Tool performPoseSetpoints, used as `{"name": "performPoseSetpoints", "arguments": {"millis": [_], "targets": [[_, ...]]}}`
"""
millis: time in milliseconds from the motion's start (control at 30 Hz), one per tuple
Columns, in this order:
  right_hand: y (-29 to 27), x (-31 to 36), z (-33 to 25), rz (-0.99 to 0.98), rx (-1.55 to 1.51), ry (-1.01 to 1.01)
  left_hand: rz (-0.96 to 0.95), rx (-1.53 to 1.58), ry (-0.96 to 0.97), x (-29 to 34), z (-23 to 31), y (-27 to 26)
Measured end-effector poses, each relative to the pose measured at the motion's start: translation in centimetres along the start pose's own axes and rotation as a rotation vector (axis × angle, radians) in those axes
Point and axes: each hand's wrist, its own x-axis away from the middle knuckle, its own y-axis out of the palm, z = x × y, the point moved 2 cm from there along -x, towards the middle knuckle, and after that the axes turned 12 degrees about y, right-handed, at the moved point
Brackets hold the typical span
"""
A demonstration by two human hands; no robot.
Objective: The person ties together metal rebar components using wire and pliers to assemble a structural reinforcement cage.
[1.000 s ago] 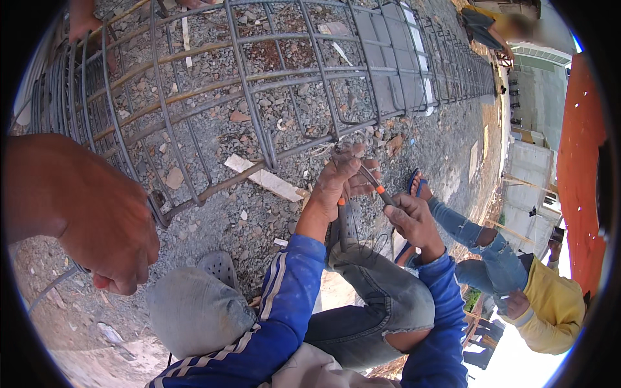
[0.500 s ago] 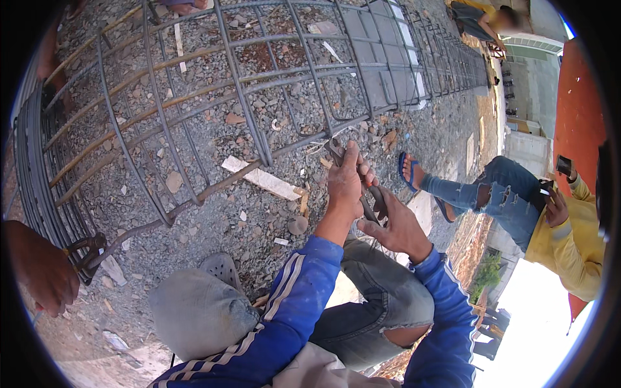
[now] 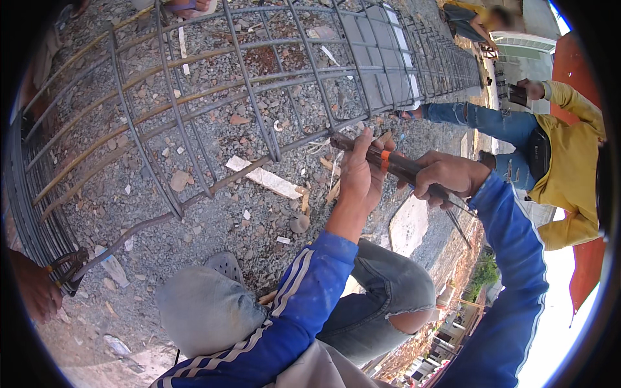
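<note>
My left hand (image 3: 362, 178) is closed around the front part of a dark, long-handled hand tool (image 3: 402, 167) with an orange band. The tool's blunt end points at the bar of a steel rebar cage (image 3: 259, 161); its exact kind is hard to make out. Farther back, my right hand (image 3: 446, 176) grips the same tool's rear part. Thin dark wires (image 3: 462, 223) stick out below the right hand. Pale tie strands (image 3: 317, 145) lie near the cage bar, just left of the tool's end.
At the left edge, another person's hand (image 3: 32, 288) holds pincers (image 3: 68, 265) at the cage's end. A person in yellow (image 3: 569, 161) stands at the right, holding a dark object. Gravel (image 3: 213, 239) and a wood strip (image 3: 265, 178) lie beneath. Another person (image 3: 475, 26) is farther off.
My right hand has moved up and right and now grips the tool, whose orange band has come into view. The person in yellow has shifted and raised an arm.
</note>
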Motion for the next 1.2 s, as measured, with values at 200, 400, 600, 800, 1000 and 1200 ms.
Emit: {"name": "performPoseSetpoints", "arguments": {"millis": [200,400,600,800,1000,1200], "targets": [[-1.9,1.7,-3.5,0.106,0.238,0.132,0.036,0.019,0.024,0.1,-0.2,1.1],[7.4,5.5,-3.0,1.256,1.292,-0.339,0.132,-0.035,0.004,0.2,1.0,1.3],[5.6,4.0,-2.3,1.376,1.507,-0.417,0.1,0.194,-0.019,0.3,1.5,2.0],[7.7,4.7,-4.7,1.601,1.646,-0.546,0.497,-0.034,0.098,-4.8,4.3,-6.3],[5.2,5.7,-5.3,1.415,1.568,-0.629,0.48,-0.099,0.187,-9.4,5.9,-9.0],[4.0,5.1,-6.5,1.326,1.44,-0.708,0.496,-0.281,0.277,-9.2,6.1,-9.6]]}}
